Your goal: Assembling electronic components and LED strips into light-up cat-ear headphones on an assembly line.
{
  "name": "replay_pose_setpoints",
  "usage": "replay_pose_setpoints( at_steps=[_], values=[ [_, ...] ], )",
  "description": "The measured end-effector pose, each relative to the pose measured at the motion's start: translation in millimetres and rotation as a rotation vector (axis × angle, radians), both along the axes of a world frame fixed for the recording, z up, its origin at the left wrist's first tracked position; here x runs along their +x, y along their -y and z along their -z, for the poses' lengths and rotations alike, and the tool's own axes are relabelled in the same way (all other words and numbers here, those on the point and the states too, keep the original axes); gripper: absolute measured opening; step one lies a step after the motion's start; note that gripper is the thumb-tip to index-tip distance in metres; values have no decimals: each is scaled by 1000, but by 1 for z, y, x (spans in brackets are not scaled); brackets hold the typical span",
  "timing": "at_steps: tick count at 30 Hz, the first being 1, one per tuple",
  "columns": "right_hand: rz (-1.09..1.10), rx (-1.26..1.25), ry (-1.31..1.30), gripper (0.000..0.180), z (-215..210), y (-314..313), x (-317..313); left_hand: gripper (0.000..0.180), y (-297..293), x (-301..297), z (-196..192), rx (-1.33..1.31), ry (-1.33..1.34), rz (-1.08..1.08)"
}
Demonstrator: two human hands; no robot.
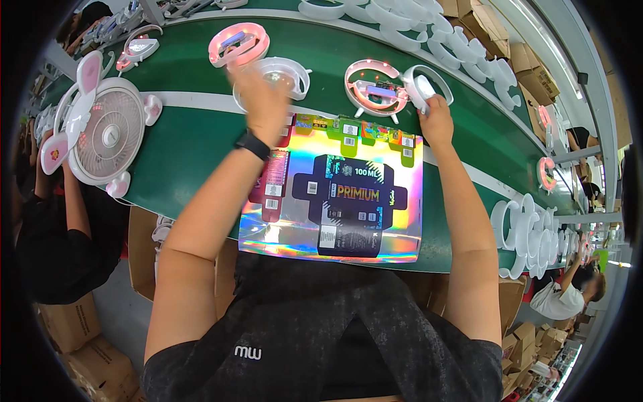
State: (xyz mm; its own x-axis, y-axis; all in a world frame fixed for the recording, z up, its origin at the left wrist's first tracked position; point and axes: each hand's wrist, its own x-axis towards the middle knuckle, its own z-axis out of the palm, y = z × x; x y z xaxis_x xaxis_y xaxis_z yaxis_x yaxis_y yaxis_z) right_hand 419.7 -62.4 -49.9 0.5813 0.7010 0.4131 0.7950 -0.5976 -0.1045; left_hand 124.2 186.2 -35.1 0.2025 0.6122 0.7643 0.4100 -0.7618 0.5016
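Note:
My left hand (263, 104), with a black band on its wrist, is smeared by motion over a white ring-shaped housing (301, 70). Whether its fingers grip that housing is unclear. To the right, my right hand (437, 120) has its fingers closed on the lower edge of a white ring-shaped part (421, 89) with a rounded middle piece. Touching or very close to that part on its left is an open ring-shaped housing (380, 94) with glowing red lights, a circuit board and a blue cell. Another glowing ring housing (239, 44) lies beyond my left hand.
A shiny holographic printed sheet (402, 234) lies before me on the green work surface (308, 40). A white fan with rabbit ears (108, 136) stands left. White curved shells line the far edge (402, 27) and right side (526, 234). Other people sit at both sides; cardboard boxes (100, 362) stand below.

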Motion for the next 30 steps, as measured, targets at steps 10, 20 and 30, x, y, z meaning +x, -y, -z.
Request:
replay_pose_setpoints(
  at_steps=[10, 20, 30],
  values=[
    [145, 174, -22, 35, -32, 10, -22, 41, 86, 118, 8, 103, -638, 470],
    [43, 812, -197, 33, -85, 76, -53, 21, 118, 22, -76, 275, -411, 841],
    [24, 564, -1357, 28, -96, 122, -114, 18, 116, -190, -46, 0, -851, 944]
  ],
)
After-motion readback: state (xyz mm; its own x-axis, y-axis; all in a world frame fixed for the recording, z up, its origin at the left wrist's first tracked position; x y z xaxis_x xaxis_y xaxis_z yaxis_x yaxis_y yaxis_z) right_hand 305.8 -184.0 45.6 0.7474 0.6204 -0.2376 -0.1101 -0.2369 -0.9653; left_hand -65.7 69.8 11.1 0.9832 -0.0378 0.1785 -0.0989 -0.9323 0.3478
